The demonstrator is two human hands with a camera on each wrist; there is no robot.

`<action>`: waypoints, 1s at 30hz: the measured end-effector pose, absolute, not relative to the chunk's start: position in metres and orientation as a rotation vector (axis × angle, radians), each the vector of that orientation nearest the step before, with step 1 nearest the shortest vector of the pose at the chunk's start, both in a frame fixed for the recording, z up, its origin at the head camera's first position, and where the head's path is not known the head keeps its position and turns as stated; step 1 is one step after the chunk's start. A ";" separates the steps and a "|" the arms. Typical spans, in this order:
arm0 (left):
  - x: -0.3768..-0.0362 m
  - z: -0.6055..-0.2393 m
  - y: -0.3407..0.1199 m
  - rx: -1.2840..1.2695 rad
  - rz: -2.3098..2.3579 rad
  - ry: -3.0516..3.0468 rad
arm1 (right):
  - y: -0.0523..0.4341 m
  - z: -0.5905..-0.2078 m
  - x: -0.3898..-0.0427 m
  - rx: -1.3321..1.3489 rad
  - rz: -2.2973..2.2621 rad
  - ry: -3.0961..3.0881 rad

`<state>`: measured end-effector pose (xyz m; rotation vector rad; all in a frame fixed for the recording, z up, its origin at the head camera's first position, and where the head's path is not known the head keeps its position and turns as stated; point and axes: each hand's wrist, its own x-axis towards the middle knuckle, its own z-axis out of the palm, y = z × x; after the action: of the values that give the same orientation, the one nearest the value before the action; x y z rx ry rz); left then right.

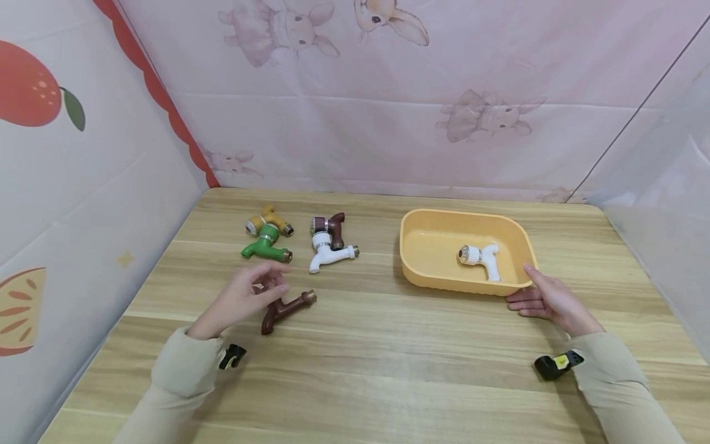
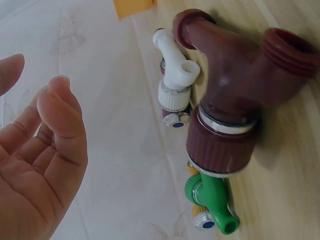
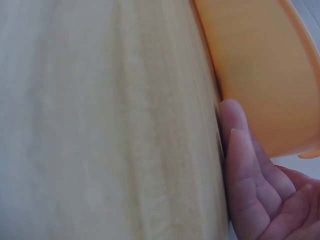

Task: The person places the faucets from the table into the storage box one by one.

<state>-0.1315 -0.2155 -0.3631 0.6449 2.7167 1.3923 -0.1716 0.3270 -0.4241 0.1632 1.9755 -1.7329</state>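
My left hand (image 1: pixel 244 299) hovers over a brown tap (image 1: pixel 288 309), overlapping its handle end in the head view. In the left wrist view the fingers (image 2: pixel 65 130) are loosely bent with nothing between them, and the tap lies apart from them on the table. At the near right corner of a yellow plastic basin (image 1: pixel 429 256), my right hand (image 1: pixel 557 302) holds on, thumb at the rim and fingers low against the outer wall. Inside the basin lies a white tap (image 1: pixel 488 262) with a ribbed handle.
Beyond my left hand lie a green tap (image 1: pixel 266 246) and a yellow tap (image 1: pixel 274 217) close together. Beside them, a white tap (image 1: pixel 331 256) rests against a dark red tap (image 1: pixel 336 228). Fabric walls (image 1: pixel 355 135) border the wooden table (image 1: pixel 388 370).
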 end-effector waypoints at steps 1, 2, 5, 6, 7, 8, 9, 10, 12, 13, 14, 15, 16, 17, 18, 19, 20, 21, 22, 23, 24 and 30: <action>-0.131 -0.364 -0.217 0.653 1.391 2.725 | 0.327 -0.425 -0.172 0.170 -1.731 1.979; -0.131 -0.365 -0.218 0.658 1.380 2.742 | 0.327 -0.425 -0.171 0.168 -1.730 1.980; -0.130 -0.368 -0.221 0.640 1.342 2.793 | 0.327 -0.425 -0.171 0.167 -1.732 1.981; -0.129 -0.368 -0.222 0.626 1.329 2.810 | 0.327 -0.425 -0.171 0.166 -1.733 1.980; -0.128 -0.369 -0.223 0.606 1.310 2.830 | 0.327 -0.425 -0.171 0.168 -1.733 1.981; -0.128 -0.370 -0.223 0.589 1.291 2.852 | 0.327 -0.425 -0.171 0.168 -1.734 1.981; -0.127 -0.370 -0.224 0.573 1.275 2.868 | 0.326 -0.425 -0.171 0.168 -1.735 1.981; -0.127 -0.371 -0.224 0.563 1.254 2.888 | 0.326 -0.424 -0.171 0.167 -1.736 1.982; -0.125 -0.371 -0.225 0.544 1.213 2.925 | 0.326 -0.424 -0.171 0.152 -1.739 1.982; -0.124 -0.372 -0.225 0.538 1.196 2.940 | 0.326 -0.424 -0.171 0.151 -1.741 1.983; -0.124 -0.372 -0.226 0.531 1.185 2.949 | 0.326 -0.424 -0.170 0.149 -1.743 1.983; -0.123 -0.373 -0.226 0.522 1.171 2.959 | 0.326 -0.424 -0.170 0.147 -1.745 1.982; -0.123 -0.374 -0.227 0.513 1.159 2.968 | 0.327 -0.424 -0.170 0.146 -1.746 1.982; -0.123 -0.375 -0.227 0.499 1.153 2.973 | 0.327 -0.425 -0.170 0.136 -1.748 1.980; -0.123 -0.376 -0.228 0.483 1.139 2.982 | 0.327 -0.425 -0.171 0.142 -1.750 1.979; -0.123 -0.377 -0.228 0.466 1.130 2.987 | 0.327 -0.425 -0.170 0.147 -1.751 1.979; -0.123 -0.378 -0.229 0.449 1.119 2.991 | 0.327 -0.425 -0.171 0.148 -1.752 1.979; -0.123 -0.380 -0.230 0.431 1.104 2.997 | 0.327 -0.425 -0.171 0.143 -1.753 1.976; -0.123 -0.381 -0.230 0.415 1.090 3.000 | 0.327 -0.426 -0.171 0.145 -1.755 1.976; -0.124 -0.382 -0.231 0.397 1.074 3.004 | 0.327 -0.426 -0.171 0.146 -1.755 1.976; -0.124 -0.384 -0.231 0.382 1.057 3.006 | 0.327 -0.425 -0.171 0.153 -1.754 1.976; -0.127 -0.393 -0.232 0.289 0.982 2.954 | 0.327 -0.425 -0.171 0.145 -1.744 1.972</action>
<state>-0.1270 -0.2319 -0.3930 0.2893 2.9541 0.9825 -0.1707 0.3274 -0.4247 0.1448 1.9724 -1.7436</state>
